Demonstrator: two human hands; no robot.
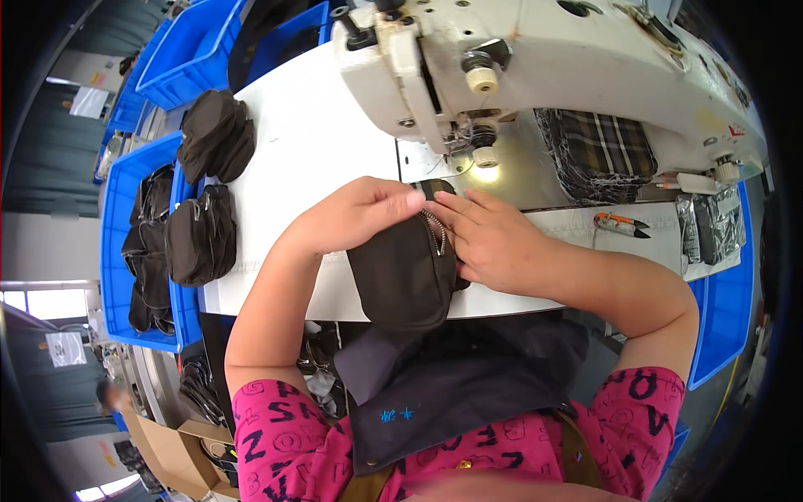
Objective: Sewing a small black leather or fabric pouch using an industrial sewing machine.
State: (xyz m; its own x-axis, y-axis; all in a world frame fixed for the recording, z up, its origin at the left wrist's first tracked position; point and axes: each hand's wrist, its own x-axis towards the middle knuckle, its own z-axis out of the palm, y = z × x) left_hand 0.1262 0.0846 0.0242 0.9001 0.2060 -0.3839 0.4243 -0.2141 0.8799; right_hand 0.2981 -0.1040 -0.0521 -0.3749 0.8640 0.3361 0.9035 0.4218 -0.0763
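Observation:
A dark brown fabric pouch (397, 280) with rounded lower corners lies at the front edge of the white table, its lower end over the edge. A metal zipper (437, 233) curves along its right side. My left hand (355, 213) grips the pouch's upper left part, thumb across the top. From the right, my right hand (502, 243) holds the upper right edge beside the zipper, fingers partly hidden. A strip of plaid cloth shows at the pouch's top, between my fingertips. Just beyond stands a white sewing machine (569, 63), its lit needle area (468, 138) apart from the pouch.
Dark pouches (216, 138) are piled on the table's left edge, beside a blue bin (117, 243) of more pouches. Right of the needle lies a stack of plaid fabric pieces (598, 151). Orange-and-black pointed tools (621, 224) rest nearer me. A cardboard box (159, 448) stands lower left.

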